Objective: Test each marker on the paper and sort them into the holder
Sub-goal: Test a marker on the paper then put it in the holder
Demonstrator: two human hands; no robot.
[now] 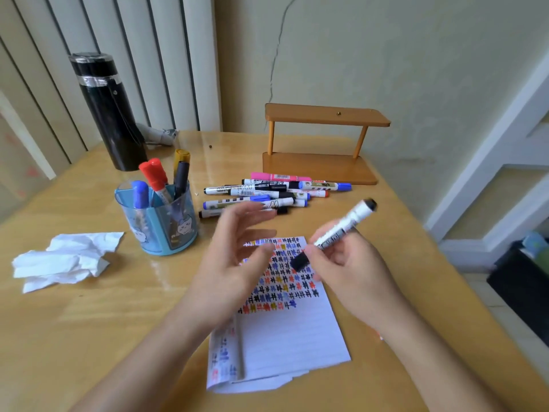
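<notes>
My right hand (347, 269) is gripping one black marker (341, 230); my left hand (234, 263) is hovering, fingers released. Five markers (154, 173) are standing in the holder (160, 233).

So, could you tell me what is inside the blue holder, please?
Standing in the blue holder are a blue marker, what look like two red-capped markers, a dark marker and a mustard-capped marker. The tinted wall hides their lower ends and the bottom.

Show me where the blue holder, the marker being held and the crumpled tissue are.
blue holder (178, 230): head view, on its front wall.
held marker (352, 220): head view, on the white barrel.
crumpled tissue (65, 258): head view, on its middle.
</notes>
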